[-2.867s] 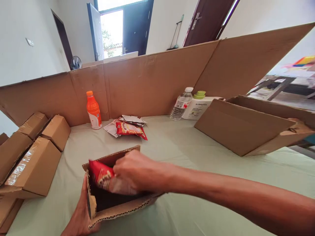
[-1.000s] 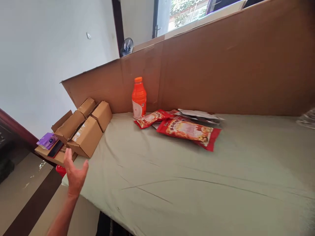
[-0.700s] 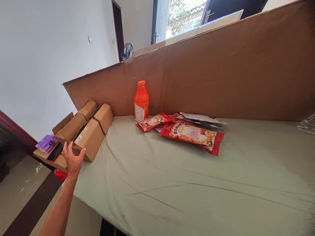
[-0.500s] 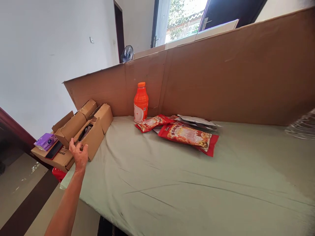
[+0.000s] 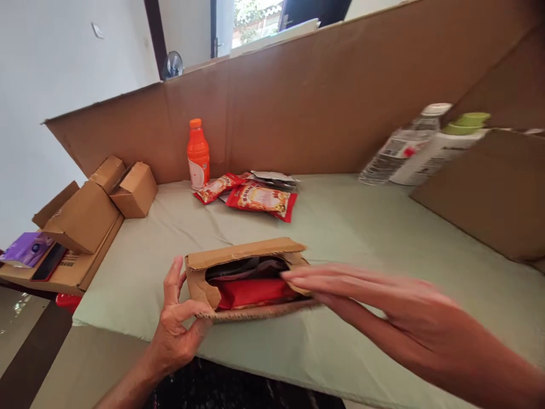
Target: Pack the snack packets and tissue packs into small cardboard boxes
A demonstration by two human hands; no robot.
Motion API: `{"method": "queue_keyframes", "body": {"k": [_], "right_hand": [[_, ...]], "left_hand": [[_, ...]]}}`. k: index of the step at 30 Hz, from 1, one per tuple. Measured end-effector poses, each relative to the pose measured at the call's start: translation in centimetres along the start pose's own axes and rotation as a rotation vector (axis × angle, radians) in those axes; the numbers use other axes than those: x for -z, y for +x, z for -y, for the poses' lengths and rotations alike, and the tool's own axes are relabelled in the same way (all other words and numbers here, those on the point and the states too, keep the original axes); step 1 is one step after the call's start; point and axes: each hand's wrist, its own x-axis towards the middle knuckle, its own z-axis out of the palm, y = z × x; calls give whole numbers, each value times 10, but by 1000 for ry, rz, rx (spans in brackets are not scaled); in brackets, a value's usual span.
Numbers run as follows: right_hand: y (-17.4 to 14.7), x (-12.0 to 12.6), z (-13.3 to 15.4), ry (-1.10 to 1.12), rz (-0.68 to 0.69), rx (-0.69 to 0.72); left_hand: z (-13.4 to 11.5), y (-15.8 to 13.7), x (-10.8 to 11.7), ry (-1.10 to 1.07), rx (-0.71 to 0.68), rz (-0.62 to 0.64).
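An open cardboard box [image 5: 247, 254] is in front of me above the cloth, its opening facing me. Inside it lie a red packet [image 5: 255, 292] and something dark behind it. My left hand [image 5: 181, 321] grips the box's left end, with the thumb on the near edge and the fingers behind. At the right end, my right hand [image 5: 383, 304] reaches over the opening with fingers stretched out, slightly blurred. Its fingertips are at the inner flap; whether they press on it I cannot tell.
Red snack packets [image 5: 261, 199] lie behind the box near an orange bottle [image 5: 198, 156]. More cardboard boxes [image 5: 83, 218], a purple tissue pack [image 5: 26, 249] and a phone [image 5: 49, 261] are on the left. A clear bottle [image 5: 402, 147] and a green-capped bottle [image 5: 443, 150] stand right, by a cardboard wall [image 5: 319, 108].
The box has come from the stack on the left to the front middle, held in my left hand. My right hand has entered from the right. The view has turned right.
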Motion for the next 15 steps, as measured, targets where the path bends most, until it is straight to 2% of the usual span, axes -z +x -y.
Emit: {"method": "queue_keyframes", "body": {"k": [3, 5, 8, 11, 13, 15], "right_hand": [[31, 5, 4, -44, 245, 140], [41, 4, 3, -130, 341, 163], [47, -2, 4, -291, 398, 170], [53, -12, 8, -397, 472, 177], [57, -20, 10, -394, 500, 200], [60, -29, 9, -393, 505, 177]], "left_hand": [[-3, -3, -6, -33, -43, 100], [-1, -4, -6, -23, -56, 134], [4, -5, -3, -37, -86, 167], [15, -3, -2, -75, -124, 130], [30, 0, -3, -88, -87, 128], [50, 4, -5, -122, -1, 204]]}}
